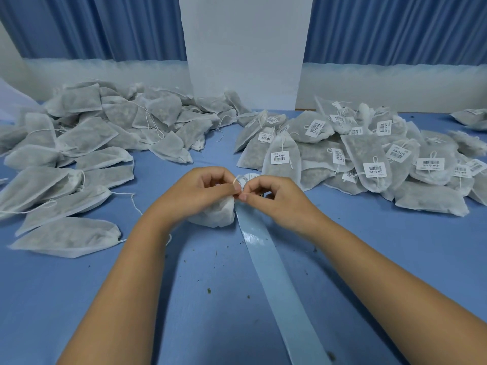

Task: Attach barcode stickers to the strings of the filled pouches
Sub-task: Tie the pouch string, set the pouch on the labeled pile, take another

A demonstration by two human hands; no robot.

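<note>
On the blue table [210, 299], hands at the centre of the dial.

- 9 to 11 o'clock: loose heap of unlabelled pouches [87, 143], white mesh, filled, drawstrings trailing. No stickers seen on these.
- Centre, just left: left hand [200, 191], palm down over one filled pouch [216, 213] lying on the table. Fingers curled, thumb and forefinger clamped on the pouch's gathered top. String not clearly visible in the grip.
- Centre: fingertips of both hands touching. A small white curl of label stock shows just behind them.
- 6 o'clock to centre: pale, glossy liner strip [271, 270] running from the near table edge up to the fingertips.
- Centre, just right: right hand [276, 198], fingers curled in, thumb and forefinger pinched on the strip's upper end. Cannot tell whether a sticker is in the pinch.
- 1 to 3 o'clock: heap of labelled pouches [369, 159], each with a barcode sticker [279, 157] on its string.
- 12 o'clock, far: white pillar [247, 48] between blue curtains [105, 27].
</note>
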